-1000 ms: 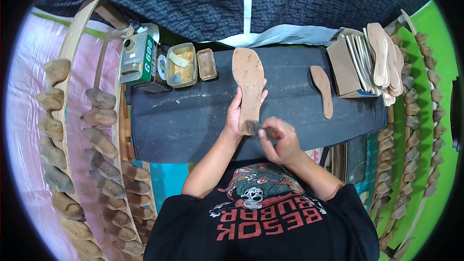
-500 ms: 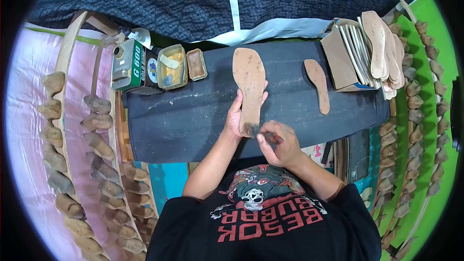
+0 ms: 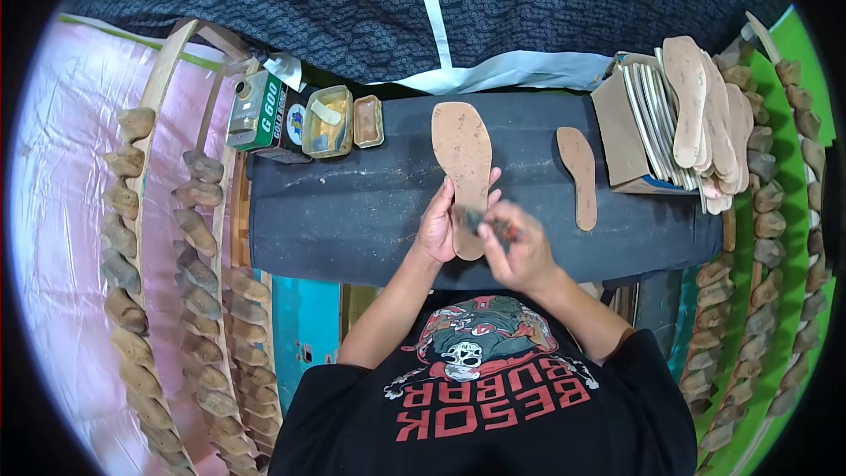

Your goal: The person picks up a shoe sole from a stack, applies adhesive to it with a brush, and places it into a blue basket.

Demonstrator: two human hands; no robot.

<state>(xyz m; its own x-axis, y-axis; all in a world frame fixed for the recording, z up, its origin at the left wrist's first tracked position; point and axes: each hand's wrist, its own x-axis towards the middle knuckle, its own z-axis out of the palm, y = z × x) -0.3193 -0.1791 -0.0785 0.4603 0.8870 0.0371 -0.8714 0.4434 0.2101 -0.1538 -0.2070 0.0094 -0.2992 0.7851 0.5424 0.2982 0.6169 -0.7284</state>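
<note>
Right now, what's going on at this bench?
A person in a black T-shirt works at a dark-covered bench. The left hand holds a tan sole flat by its near end, while the right hand presses what looks like a small brush against that end. A smaller sole lies to the right, beside a stack of soles. A green can and two open tins sit at the far left corner.
</note>
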